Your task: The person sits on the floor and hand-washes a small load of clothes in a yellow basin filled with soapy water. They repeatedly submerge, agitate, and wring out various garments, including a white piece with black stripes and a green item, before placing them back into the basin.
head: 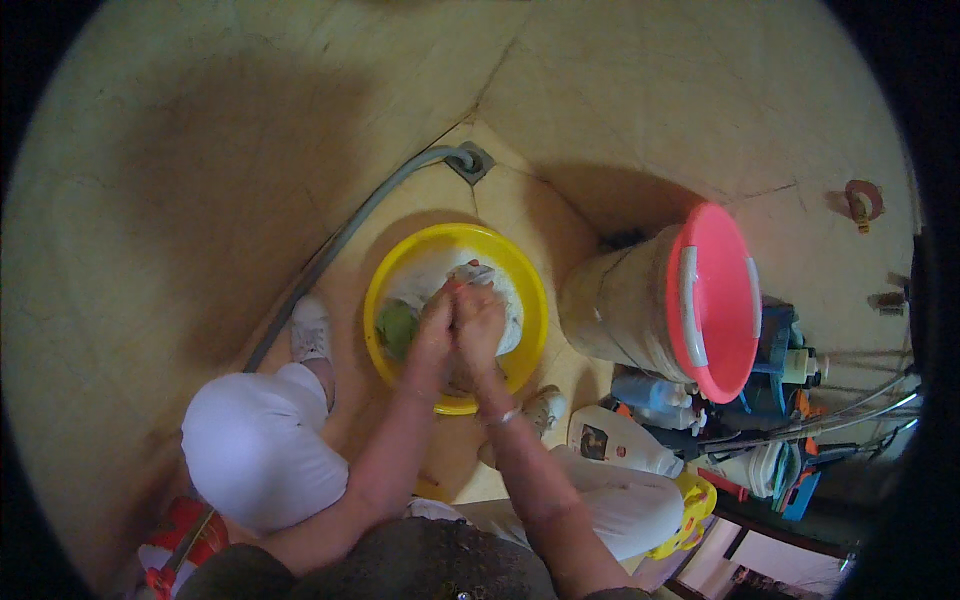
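Note:
A yellow plastic basin [541, 319] sits on the tiled floor before me, with white suds [514, 319] in it. My left hand [441, 309] and my right hand [481, 307] press together above the basin's middle. Between them they squeeze a pale, wet bundle that looks like cloth [472, 274]; its upper end sticks out past my fingers. Inside the basin at the left lies a green item, perhaps cloth [397, 328]. My hands hide much of the basin's centre, and their fingers are blurred.
A grey hose [360, 217] runs along the wall into a floor drain [471, 161]. To the right stands a tall bucket [622, 300] topped by a pink basin [727, 300]. Nearer me are a white plastic jug [622, 440], several bottles [652, 394] and a yellow plastic item [690, 517].

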Tool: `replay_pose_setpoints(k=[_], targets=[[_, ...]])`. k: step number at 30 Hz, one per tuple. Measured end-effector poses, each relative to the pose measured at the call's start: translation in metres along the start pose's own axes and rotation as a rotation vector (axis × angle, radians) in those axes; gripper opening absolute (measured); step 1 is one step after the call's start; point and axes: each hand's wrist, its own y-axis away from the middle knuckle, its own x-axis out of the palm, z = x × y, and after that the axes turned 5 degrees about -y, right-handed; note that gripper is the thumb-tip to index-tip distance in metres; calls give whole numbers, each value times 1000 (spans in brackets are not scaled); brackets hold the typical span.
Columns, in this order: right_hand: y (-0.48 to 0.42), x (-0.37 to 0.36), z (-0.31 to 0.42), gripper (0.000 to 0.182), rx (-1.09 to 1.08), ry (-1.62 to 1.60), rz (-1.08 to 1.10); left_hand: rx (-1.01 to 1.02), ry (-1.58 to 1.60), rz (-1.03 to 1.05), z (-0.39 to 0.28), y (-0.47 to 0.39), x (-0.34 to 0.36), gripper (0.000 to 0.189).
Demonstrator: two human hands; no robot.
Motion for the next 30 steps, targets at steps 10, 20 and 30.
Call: replay_pose_setpoints(k=[10,20,30], targets=[[-63,-22,-73,40,831,-388,149,-64,-183,69,-22,0,60,61],[-41,-57,-67,15,772,-903,253,-11,-606,-75,-25,4,49,69],[-41,-77,-49,19,868,-1161,57,8,-514,93,-59,7,60,66]])
